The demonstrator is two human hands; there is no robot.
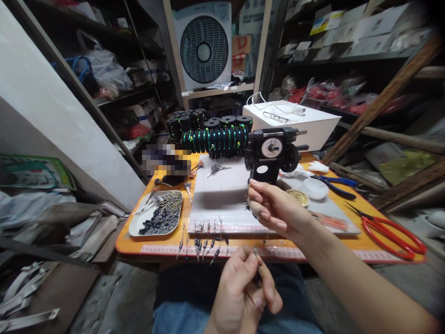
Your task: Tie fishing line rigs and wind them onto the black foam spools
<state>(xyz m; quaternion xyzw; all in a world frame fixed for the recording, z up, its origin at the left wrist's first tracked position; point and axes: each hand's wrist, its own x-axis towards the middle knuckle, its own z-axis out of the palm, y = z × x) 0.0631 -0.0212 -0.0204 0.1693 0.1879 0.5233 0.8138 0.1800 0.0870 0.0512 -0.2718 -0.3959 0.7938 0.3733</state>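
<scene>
My left hand (241, 285) is low in front of my lap. Its thumb and fingers are closed on a small dark piece (257, 277), mostly hidden by the fingers. Higher up and to the right, my right hand (274, 206) is pinched shut in front of the black winding machine (266, 155). What its fingertips hold is too fine to make out. Black foam spools (213, 140) wound with green line sit in a row on the machine's shaft. Small dark weights on thin line (205, 243) lie at the table's near edge, left of my hands.
A white tray (131, 227) of small dark pieces stands on the orange table (121, 243). Red-handled scissors (392, 232), blue-handled pliers (335, 183) and a bowl of gold bits (299, 197) lie right. Behind are a white box (323, 130), more black spools (184, 121) and a fan (204, 48).
</scene>
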